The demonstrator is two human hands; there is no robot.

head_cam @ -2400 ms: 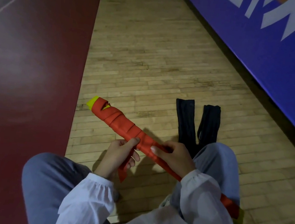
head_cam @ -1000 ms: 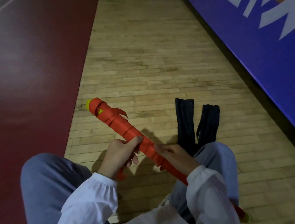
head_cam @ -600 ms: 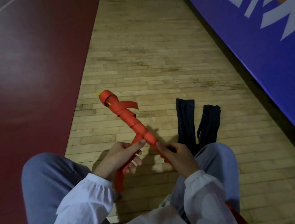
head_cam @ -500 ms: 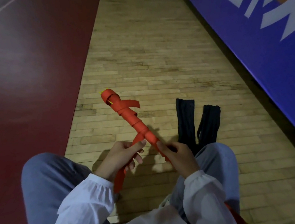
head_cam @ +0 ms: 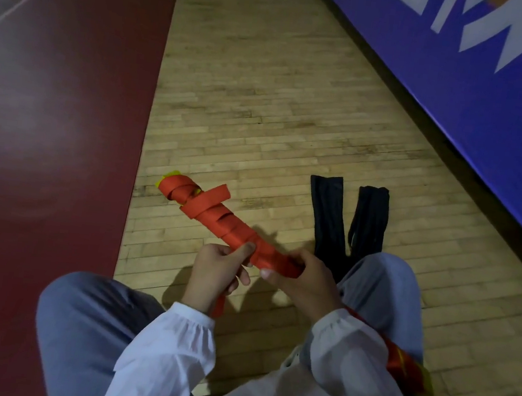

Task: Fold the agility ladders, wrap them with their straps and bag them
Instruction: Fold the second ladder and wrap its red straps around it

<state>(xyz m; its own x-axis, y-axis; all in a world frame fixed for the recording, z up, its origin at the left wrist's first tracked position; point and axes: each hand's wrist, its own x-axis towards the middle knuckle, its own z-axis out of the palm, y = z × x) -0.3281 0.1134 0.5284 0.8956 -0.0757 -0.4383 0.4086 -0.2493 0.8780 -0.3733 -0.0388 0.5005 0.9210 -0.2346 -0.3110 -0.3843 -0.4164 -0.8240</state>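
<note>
Red strap tail (head_cam: pixel 219 304) was pinched in the left grip (head_cam: pixel 216 269) while the right grip (head_cam: pixel 305 279) clasped the folded ladder bundle (head_cam: pixel 214 218) held above the wooden floor (head_cam: pixel 265 99), so each turn probably wanted steady tension and overlap to stop the loose far coils slipping.

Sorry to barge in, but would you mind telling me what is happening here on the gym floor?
A person sits on the wooden floor, holding a ladder bundle across their knees. The right hand grips the bundle near its middle. The left hand pinches the red strap, which is wound around the bundle, with a loose tail hanging below. Two black bags lie flat by the right knee; the bundle is not bagged yet.
</note>
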